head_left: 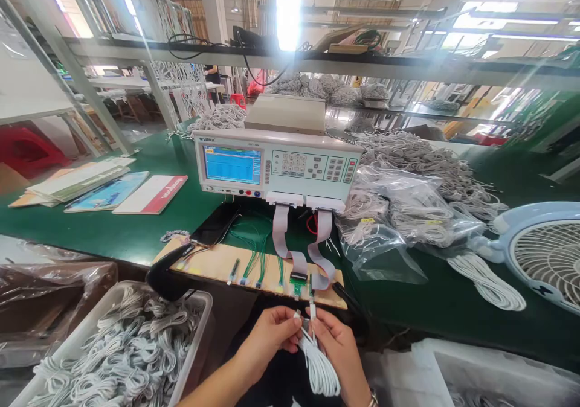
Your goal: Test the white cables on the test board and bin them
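Observation:
A coiled white cable (321, 368) hangs between my hands, just below the front edge of a wooden board (208, 265). My left hand (275, 333) pinches one of its plug ends (297, 314). The other plug (312, 311) is between the fingers of my right hand (336, 343), pointing up at a small connector on the board's edge; whether it is seated there I cannot tell. Close by, a green circuit board (297, 286) is fixed to the wood, with grey ribbon cables (281, 232) running up to a tester (276, 165) with a lit blue screen.
A white bin (206, 310) full of coiled cables stands at lower left, another white bin (435, 358) at lower right. Bagged cables (385, 214), a loose coil (487, 280) and a fan (544, 256) are on the right. A phone (216, 224) and booklets (149, 194) lie left.

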Tool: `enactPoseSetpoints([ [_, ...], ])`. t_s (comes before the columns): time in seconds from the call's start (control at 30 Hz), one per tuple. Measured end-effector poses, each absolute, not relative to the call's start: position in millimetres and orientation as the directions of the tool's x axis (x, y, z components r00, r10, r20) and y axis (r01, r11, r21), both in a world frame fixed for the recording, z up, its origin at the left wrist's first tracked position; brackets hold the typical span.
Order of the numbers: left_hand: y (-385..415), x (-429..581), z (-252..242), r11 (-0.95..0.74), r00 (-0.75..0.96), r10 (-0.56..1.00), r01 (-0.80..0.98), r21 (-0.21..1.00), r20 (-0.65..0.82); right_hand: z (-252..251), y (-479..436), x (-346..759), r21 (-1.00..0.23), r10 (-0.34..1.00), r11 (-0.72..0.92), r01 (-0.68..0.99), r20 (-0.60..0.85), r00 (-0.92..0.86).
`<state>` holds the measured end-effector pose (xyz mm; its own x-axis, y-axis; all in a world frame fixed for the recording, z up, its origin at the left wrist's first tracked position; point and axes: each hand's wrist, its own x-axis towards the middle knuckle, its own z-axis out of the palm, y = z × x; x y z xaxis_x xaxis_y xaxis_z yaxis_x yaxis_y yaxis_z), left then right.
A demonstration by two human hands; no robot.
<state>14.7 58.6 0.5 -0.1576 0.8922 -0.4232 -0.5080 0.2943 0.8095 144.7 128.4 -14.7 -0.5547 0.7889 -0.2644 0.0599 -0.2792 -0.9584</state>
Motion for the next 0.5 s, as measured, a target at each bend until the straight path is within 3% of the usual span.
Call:
enactPoseSetpoints([
  [0.27, 58, 10, 5, 0.286, -0.176, 0.854, -0.627, 0.724, -0.489, 1, 124, 129, -0.786, 0.713, -0.59, -0.182, -0.403, -0.573],
  [0.5, 65, 25, -4, 0.157, -0.373, 0.814, -0.598, 0.786, -0.446, 5, 125, 145, -0.893, 0.753, -0.446, -0.058, -0.339, -0.563],
])
